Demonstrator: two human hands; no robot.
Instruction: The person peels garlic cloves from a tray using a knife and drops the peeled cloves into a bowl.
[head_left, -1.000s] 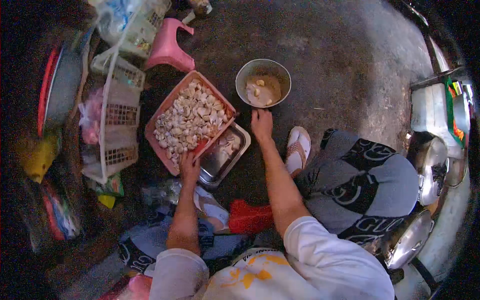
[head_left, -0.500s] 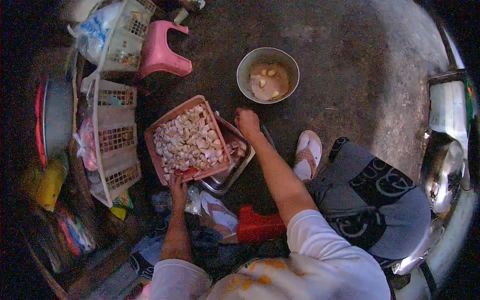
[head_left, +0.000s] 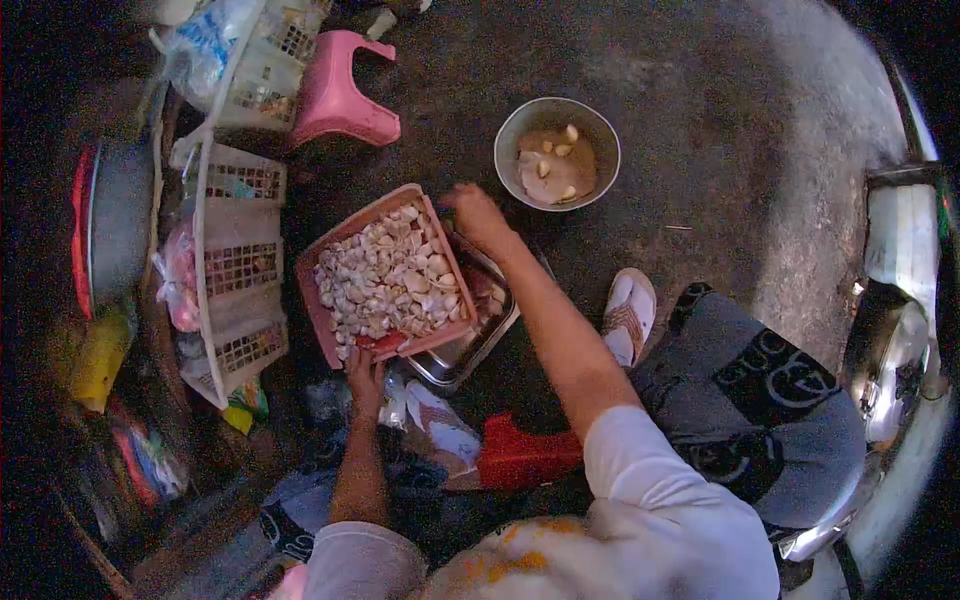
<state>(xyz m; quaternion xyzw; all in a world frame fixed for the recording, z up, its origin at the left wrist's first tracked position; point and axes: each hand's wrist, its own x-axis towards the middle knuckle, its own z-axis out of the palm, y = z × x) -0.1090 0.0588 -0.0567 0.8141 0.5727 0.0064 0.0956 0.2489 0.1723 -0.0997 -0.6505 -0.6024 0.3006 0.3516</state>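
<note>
A pink square basket (head_left: 313, 300) full of garlic cloves (head_left: 385, 275) tilts over a metal tray (head_left: 447, 367). My left hand (head_left: 364, 378) is at the basket's near edge, its fingers drawn together beside a red piece (head_left: 385, 346); whatever they hold is too small to name. Beyond the basket's far right corner hovers my right hand (head_left: 478, 215), fingers curled and pointing left, their contents hidden. Farther off, a metal bowl (head_left: 507, 172) on the floor contains several peeled cloves (head_left: 545, 168) in cloudy liquid.
A pink stool (head_left: 335, 95) lies on its side behind the basket. Pale plastic crates (head_left: 205, 300) with bagged goods line the left. My sandalled foot (head_left: 627, 310) rests right of the tray, and a red stool (head_left: 525, 455) is close to my body. Metal pots (head_left: 888, 365) stand far right.
My right hand has moved left, away from the bowl and toward the basket's corner. One more peeled clove shows in the bowl. My left hand stays at the basket's edge; the view has shifted slightly.
</note>
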